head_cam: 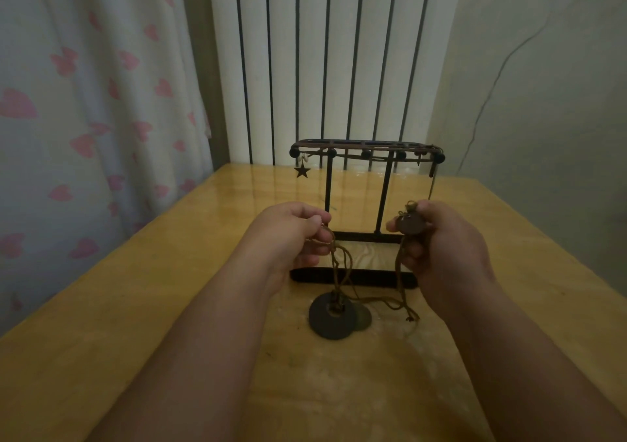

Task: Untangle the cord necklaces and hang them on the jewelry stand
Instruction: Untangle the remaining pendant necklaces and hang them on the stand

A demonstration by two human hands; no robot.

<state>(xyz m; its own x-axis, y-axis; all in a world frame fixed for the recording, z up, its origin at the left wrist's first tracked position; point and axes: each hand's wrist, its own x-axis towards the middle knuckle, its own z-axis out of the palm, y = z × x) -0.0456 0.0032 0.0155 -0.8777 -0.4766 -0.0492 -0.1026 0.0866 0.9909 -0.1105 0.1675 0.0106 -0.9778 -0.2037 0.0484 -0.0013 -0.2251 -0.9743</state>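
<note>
Fingers of our left hand pinch the brown cords. Our right hand grips a round pendant before the jewelry stand. Two discs rest on the tabletop.

A glossy yellow wooden table carries everything. Just beyond the fingertips stands the black jewelry stand, its flat base on the tabletop between and below the two sets of fingers. Nearer than the fingers, a dark ring pendant rests on the wood, a smaller disc touching it, with brown cord ends trailing beside them.
</note>
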